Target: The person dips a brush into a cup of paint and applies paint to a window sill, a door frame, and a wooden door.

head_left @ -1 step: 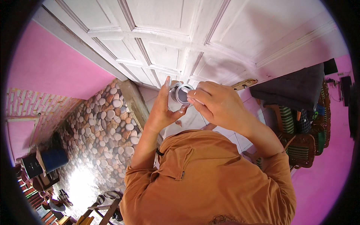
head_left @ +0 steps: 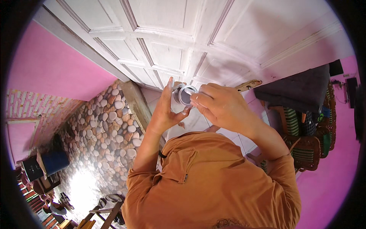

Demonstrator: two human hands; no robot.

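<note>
Near the middle of the view, my left hand (head_left: 164,112) is wrapped around a small round can (head_left: 186,95) with a pale rim and a grey inside. Its thumb and fingers lie along the can's side, and whitish smears show on the fingertips. At the can's right rim, the fingers of my right hand (head_left: 225,105) are pinched together. A small whitish piece shows by those fingertips, too hidden to name. Just beyond both hands stands a white panelled door (head_left: 164,53).
A pink wall (head_left: 57,65) and a pebble-patterned floor (head_left: 103,129) lie to the left, past a threshold (head_left: 135,108). On the right are a dark cushion-like block (head_left: 295,89) and carved wooden chairs (head_left: 305,150). A blue drum (head_left: 55,163) stands at far left.
The fingers of my right hand have shifted slightly at the can's rim. My left hand and the can stay where they were.
</note>
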